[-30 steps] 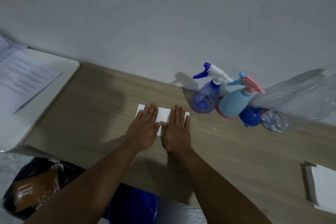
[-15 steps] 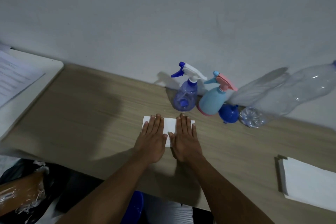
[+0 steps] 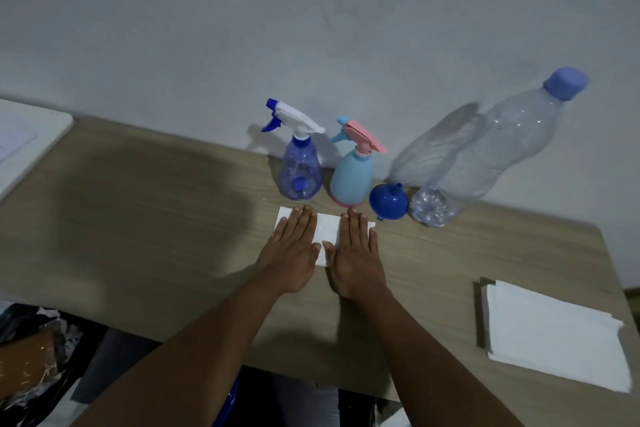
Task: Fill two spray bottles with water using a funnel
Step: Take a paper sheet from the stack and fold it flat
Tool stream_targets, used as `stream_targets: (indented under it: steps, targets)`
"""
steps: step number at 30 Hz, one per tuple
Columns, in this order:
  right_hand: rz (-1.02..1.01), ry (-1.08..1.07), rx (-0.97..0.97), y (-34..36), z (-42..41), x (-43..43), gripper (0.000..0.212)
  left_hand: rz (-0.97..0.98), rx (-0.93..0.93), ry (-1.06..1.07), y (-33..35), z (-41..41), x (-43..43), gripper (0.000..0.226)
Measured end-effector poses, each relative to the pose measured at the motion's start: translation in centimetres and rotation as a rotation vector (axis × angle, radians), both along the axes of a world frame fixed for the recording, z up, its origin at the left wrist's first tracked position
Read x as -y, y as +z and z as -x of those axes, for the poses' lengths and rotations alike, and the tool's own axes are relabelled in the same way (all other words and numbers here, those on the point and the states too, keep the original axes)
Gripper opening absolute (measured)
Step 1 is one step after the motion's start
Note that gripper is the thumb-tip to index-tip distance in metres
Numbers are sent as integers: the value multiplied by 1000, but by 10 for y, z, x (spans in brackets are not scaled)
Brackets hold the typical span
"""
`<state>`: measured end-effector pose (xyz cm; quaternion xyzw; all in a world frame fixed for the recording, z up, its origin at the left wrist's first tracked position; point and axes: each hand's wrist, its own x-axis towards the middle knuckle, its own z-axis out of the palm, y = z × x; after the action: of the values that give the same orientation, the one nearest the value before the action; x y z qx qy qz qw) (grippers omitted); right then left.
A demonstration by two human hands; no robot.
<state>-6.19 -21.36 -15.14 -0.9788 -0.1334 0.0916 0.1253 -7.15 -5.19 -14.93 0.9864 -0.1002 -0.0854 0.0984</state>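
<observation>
Filling is not yet started: the clear blue spray bottle (image 3: 300, 166) and light blue spray bottle (image 3: 351, 180) stand capped at the wall, with the funnel (image 3: 388, 202) and water bottle (image 3: 485, 156) just beside them, while the left hand (image 3: 294, 253) and right hand (image 3: 356, 256) lie flat, grasping nothing, on a white card (image 3: 327, 230).

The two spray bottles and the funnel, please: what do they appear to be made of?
Blue-tinted spray bottle: likely clear plastic, since its inside shows through the wall. Light blue spray bottle: opaque, matte-looking plastic, nothing visible inside. Funnel: probably smooth blue plastic, judging by its even sheen.
</observation>
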Motion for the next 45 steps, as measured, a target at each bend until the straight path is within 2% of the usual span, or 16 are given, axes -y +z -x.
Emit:
stream_targets:
  steps: [2,5,11,15,19,25,30,36,41,45]
  targets:
    - [-6,-19,-5,0,0,15,69,-6,-13,-29,1,-4,14,69]
    - [-12,-42,3,1,2,38,69,-5,-15,-48,0,-6,37,78]
    - [8,-65,-2,0,9,76,73,-4,-1,-85,-2,-4,75,78]
    - [8,-95,-4,-1,13,96,72,4,0,-117,-2,-3,94,76]
    - [30,-151,-22,4,20,116,71,15,-11,-142,1,-3,116,63]
    - [21,-236,-39,6,36,139,69,7,-26,-216,1,-1,143,63]
    - [9,-273,-67,6,68,143,69,0,-33,-274,3,22,148,63]
    - [-22,-306,-148,16,115,144,71,18,-202,-301,17,60,151,65]
    - [-31,-300,-176,21,153,146,78,22,-239,-278,21,100,153,66]
    - [-61,-315,-216,23,173,143,72,36,-239,-247,24,124,152,65]
